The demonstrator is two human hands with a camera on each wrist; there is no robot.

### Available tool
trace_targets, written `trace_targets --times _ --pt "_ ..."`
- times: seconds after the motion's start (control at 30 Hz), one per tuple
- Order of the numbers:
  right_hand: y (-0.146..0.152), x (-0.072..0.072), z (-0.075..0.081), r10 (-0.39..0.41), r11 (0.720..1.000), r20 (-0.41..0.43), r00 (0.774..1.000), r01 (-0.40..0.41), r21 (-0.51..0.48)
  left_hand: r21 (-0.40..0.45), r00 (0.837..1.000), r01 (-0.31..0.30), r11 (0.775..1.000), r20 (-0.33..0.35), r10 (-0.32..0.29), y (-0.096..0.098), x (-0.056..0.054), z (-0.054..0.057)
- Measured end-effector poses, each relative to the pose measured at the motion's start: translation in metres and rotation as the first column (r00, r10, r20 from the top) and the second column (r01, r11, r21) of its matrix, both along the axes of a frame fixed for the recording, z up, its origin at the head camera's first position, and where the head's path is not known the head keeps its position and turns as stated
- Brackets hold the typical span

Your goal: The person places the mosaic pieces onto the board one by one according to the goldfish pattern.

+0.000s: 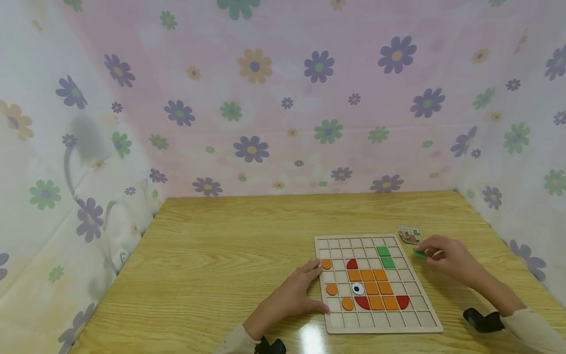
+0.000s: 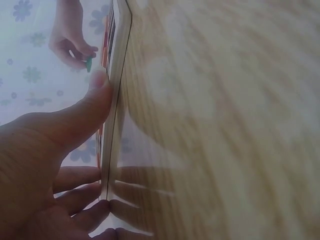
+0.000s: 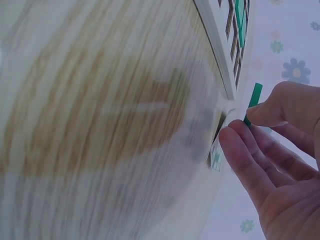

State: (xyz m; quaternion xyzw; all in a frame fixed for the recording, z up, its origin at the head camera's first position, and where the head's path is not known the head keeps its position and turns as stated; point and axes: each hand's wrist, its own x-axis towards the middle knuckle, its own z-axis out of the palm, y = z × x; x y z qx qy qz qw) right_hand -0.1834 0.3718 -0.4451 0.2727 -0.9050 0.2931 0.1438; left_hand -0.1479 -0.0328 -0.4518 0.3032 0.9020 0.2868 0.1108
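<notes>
A wooden grid board [image 1: 383,323] lies on the table, with orange squares, orange discs, red quarter-rounds, an eye disc [image 1: 357,288] and two green squares [image 1: 383,251] in its cells. Along the board's left edge rests my left hand [image 1: 295,291], thumb and fingers spread apart and touching the rim. Beyond the board's right edge, my right hand [image 1: 451,258] pinches a green tile [image 3: 254,99] between thumb and fingers, above the table. Just past those fingers lies a small pattern card [image 1: 410,234], partly covered by the hand in the head view.
The wooden table [image 1: 212,255] stretches left of the board and behind it. A flowered cloth [image 1: 283,98] hangs behind the table and along both sides. Black wrist straps [image 1: 482,320] sit at the sleeves.
</notes>
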Motion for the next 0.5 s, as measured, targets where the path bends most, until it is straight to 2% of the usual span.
trace_targets --times 0.5 --pt "-0.023 0.000 -0.001 0.054 0.998 0.024 0.998 -0.053 -0.037 0.006 1.000 0.004 1.000 -0.009 -0.004 -0.001 -0.001 -0.001"
